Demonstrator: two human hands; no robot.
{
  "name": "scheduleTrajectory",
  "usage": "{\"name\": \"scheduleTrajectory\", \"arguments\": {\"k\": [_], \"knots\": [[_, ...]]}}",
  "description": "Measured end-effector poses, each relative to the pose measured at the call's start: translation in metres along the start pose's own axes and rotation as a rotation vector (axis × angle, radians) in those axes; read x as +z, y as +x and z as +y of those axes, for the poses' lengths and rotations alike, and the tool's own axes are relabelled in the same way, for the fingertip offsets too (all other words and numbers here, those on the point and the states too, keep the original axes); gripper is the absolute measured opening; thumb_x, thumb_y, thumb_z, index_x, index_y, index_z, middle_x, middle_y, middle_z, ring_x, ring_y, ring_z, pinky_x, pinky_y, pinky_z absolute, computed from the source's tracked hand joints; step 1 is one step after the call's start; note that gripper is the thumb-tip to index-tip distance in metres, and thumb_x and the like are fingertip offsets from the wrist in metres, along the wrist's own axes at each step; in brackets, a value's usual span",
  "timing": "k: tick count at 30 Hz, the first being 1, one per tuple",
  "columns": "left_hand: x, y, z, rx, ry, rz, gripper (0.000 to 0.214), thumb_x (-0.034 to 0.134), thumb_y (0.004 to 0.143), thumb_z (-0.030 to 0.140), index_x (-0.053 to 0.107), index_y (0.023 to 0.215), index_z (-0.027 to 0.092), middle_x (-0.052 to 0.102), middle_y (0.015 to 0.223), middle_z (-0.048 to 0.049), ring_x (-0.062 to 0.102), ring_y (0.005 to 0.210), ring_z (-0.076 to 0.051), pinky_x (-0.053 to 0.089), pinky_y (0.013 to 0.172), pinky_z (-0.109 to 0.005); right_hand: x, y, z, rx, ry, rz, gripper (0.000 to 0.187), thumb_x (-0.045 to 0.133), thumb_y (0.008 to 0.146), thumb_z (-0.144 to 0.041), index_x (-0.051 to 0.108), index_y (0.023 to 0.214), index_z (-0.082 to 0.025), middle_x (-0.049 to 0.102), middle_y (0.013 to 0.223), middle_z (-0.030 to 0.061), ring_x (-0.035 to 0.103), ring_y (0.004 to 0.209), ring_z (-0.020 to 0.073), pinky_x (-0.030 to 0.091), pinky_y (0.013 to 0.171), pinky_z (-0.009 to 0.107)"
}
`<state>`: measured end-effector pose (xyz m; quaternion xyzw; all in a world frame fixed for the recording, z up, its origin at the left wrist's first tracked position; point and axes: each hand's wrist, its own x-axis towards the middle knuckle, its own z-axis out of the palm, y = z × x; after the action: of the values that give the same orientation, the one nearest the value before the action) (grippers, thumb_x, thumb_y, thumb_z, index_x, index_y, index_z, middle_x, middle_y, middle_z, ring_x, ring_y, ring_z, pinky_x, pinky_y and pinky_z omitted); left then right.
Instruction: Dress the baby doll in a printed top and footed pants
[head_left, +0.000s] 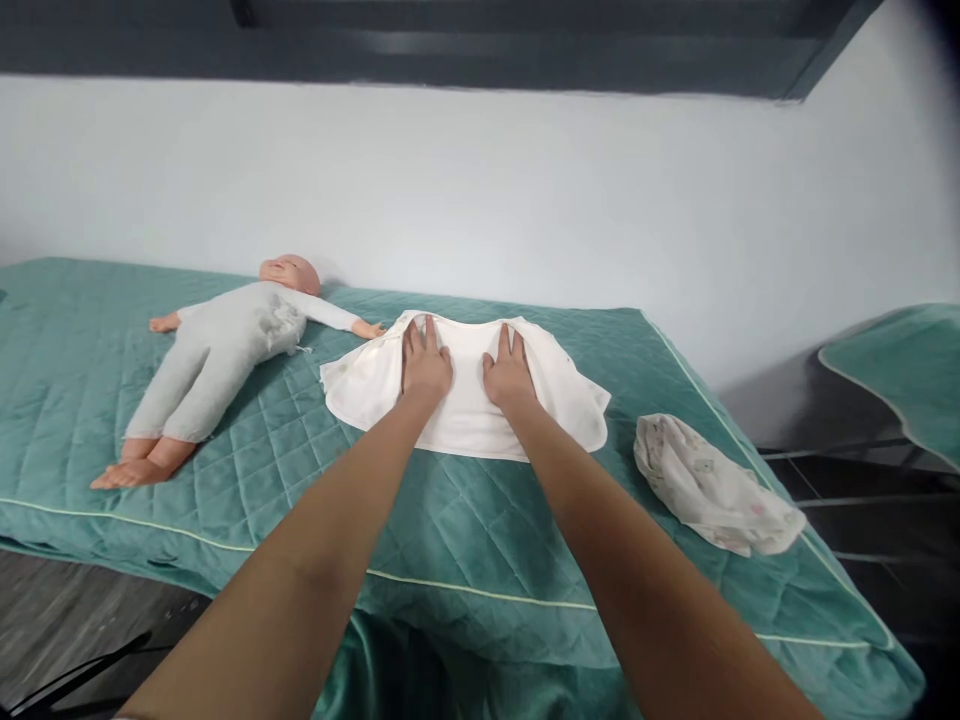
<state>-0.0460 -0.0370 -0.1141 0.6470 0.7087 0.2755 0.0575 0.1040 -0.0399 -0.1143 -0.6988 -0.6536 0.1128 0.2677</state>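
A small white baby garment (469, 400) lies spread open on the green quilted bed cover. My left hand (426, 365) rests flat on its left part, fingers stretched toward the wall. On the right part lies my right hand (510, 372), also flat with fingers extended. Neither hand grips the cloth. Left of the garment a baby doll (229, 340) lies on its back, with a white cloth body and bare feet. One of the doll's hands reaches close to the garment's left edge.
A crumpled white printed cloth (709, 485) lies near the right edge of the bed (480, 520). A white wall (480, 190) stands behind the bed, with a dark overhang (450, 45) above. Another green padded piece (900, 370) is at the far right.
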Motion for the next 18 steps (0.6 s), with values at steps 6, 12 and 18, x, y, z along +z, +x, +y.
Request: {"name": "scheduleTrajectory", "arguments": {"k": [6,12,18], "knots": [[0.006,0.014,-0.001,-0.006,0.006,0.009,0.070,0.039,0.099,0.030,0.019,0.163,0.015,0.017,0.171,-0.0157,0.017,0.158,-0.034,0.017,0.129,-0.052,0.009,0.007,0.007,-0.003,0.012,0.053,0.070,0.035,0.099,-0.034,0.016,0.164,-0.013,0.014,0.171,0.0166,0.021,0.156,0.0324,0.022,0.127,0.052],[0.015,0.021,-0.003,-0.032,-0.023,0.010,0.069,0.037,0.098,0.030,0.019,0.163,0.012,0.018,0.171,-0.0167,0.017,0.158,-0.034,0.016,0.129,-0.052,0.012,0.013,0.010,0.023,-0.020,0.006,0.071,0.033,0.100,-0.038,0.016,0.163,-0.011,0.016,0.170,0.0184,0.024,0.155,0.0327,0.021,0.127,0.051],[0.017,0.019,-0.005,-0.009,-0.066,0.010,0.071,0.037,0.096,0.027,0.019,0.159,-0.001,0.019,0.169,-0.0236,0.014,0.159,-0.032,0.014,0.131,-0.049,0.011,0.015,0.009,0.062,-0.027,-0.067,0.071,0.032,0.100,-0.039,0.018,0.162,-0.008,0.020,0.169,0.0202,0.027,0.154,0.0332,0.023,0.126,0.053]]}}
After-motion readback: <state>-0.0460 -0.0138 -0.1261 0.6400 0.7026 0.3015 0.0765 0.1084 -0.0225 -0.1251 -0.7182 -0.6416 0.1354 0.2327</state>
